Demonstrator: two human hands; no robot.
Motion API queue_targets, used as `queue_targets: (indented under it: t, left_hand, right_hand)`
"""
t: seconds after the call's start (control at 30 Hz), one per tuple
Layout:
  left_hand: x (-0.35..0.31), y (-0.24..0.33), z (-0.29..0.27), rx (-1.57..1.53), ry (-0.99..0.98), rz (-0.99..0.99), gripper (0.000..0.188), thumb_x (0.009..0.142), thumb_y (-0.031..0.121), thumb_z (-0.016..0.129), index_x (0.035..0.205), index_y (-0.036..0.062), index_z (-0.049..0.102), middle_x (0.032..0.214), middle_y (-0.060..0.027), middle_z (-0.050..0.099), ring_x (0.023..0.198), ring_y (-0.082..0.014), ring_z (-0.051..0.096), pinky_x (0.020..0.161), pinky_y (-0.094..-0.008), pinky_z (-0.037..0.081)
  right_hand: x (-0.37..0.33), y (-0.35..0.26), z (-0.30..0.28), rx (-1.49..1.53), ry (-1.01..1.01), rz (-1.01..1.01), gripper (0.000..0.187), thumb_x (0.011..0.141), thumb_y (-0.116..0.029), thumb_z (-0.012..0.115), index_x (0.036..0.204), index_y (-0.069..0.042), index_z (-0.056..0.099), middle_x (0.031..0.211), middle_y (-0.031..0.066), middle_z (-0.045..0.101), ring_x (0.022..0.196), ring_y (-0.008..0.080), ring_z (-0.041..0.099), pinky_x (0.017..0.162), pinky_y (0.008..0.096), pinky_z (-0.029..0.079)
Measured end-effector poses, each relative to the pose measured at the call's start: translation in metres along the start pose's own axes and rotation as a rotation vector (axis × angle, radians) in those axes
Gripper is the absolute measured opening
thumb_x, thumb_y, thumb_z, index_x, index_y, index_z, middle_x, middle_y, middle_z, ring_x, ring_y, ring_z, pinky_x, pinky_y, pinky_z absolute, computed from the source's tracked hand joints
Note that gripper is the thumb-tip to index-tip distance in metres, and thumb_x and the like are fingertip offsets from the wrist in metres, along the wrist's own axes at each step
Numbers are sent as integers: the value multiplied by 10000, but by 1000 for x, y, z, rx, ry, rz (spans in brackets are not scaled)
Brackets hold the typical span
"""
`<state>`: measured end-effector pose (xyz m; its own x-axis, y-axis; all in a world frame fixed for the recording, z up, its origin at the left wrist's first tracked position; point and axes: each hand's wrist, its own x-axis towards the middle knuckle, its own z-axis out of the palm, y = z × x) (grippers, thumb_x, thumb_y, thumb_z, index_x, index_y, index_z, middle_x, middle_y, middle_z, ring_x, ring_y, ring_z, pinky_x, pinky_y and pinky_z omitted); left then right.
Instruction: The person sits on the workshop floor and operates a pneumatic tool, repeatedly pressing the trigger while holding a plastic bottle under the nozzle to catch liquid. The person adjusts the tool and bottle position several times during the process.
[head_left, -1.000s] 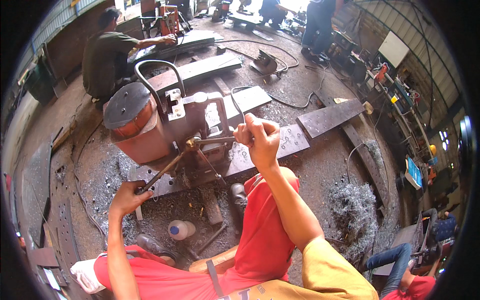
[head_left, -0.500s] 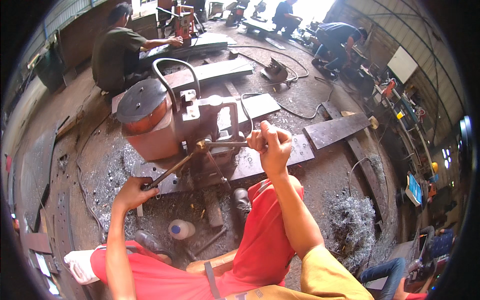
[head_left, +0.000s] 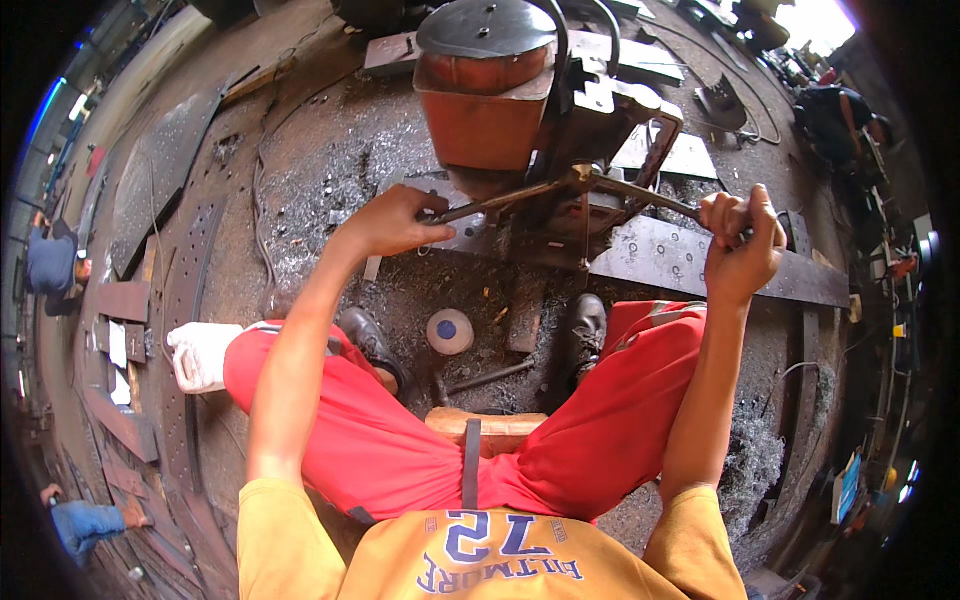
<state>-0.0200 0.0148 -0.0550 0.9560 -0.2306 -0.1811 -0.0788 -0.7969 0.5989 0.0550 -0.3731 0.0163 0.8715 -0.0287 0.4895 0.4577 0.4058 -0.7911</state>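
Observation:
Ahead of me stands a drill machine (head_left: pixel 485 130) with a rust-red body and a round black top. It rests over a long steel plate (head_left: pixel 690 262) with several drilled holes. Two handle rods spread from a brass-coloured hub on its front. My left hand (head_left: pixel 392 222) is closed round the end of the left handle rod (head_left: pixel 505 202). The outer end of the right handle rod (head_left: pixel 640 192) is wrapped by the fingers of my right hand (head_left: pixel 745 240). Under the hub, the drill's lower part is dark and partly hidden by the rods.
Between my shoes are a white bottle (head_left: pixel 450 335) with a blue cap and a bar-shaped metal tool (head_left: pixel 490 378). A white jug (head_left: pixel 198 358) stands by my left knee. Curly metal shavings (head_left: pixel 752 460) lie at right. Other people (head_left: pixel 52 262) are at the left edge and upper right.
My view has tilted down and turned, so the drill now appears higher and further right. Both hands have stayed closed on the handle rods.

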Motion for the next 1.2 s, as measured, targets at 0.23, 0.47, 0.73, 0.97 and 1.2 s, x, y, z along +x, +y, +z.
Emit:
queue_targets:
  t: [0.23, 0.47, 0.73, 0.97, 1.2]
  left_hand:
    - [0, -4, 7, -22, 18, -12, 528, 859, 410, 736, 1137, -38, 704, 999, -247, 723, 894, -303, 700, 824, -381, 526]
    - [0, -3, 5, -32, 7, -16, 522, 859, 401, 736, 1136, -41, 704, 968, -236, 727, 870, -278, 699, 806, -372, 525]
    - [-1, 0, 3, -38, 2, -32, 531, 859, 407, 735, 1141, -42, 703, 971, -241, 726, 873, -279, 699, 803, -371, 524]
    - [1, -3, 4, -21, -13, -26, 541, 858, 404, 741, 1154, -47, 697, 1010, -252, 722, 906, -288, 704, 823, -374, 526]
    - [0, 0, 3, -22, -21, -42, 583, 854, 424, 747, 1177, -58, 686, 1077, -264, 716, 971, -312, 707, 871, -376, 527]
  right_hand:
    - [1, -1, -3, -74, 26, -1, 480, 1032, -153, 486, 577, -69, 358, 499, 21, 258, 470, 126, 267, 519, 341, 261]
    - [1, -1, -1, -49, 1, 1, 489, 1033, -159, 485, 570, -77, 351, 501, 14, 255, 470, 121, 266, 519, 341, 260]
    - [1, -1, 0, -62, -3, -5, 487, 1040, -164, 479, 577, -77, 361, 502, 9, 251, 477, 116, 258, 522, 343, 253]
    - [0, -2, 2, -53, 26, 0, 485, 1040, -158, 478, 578, -76, 356, 500, 14, 255, 480, 117, 253, 526, 344, 252]
    - [1, -1, 0, -52, 22, -12, 489, 1035, -160, 482, 572, -76, 348, 494, 19, 256, 473, 120, 257, 521, 344, 243]
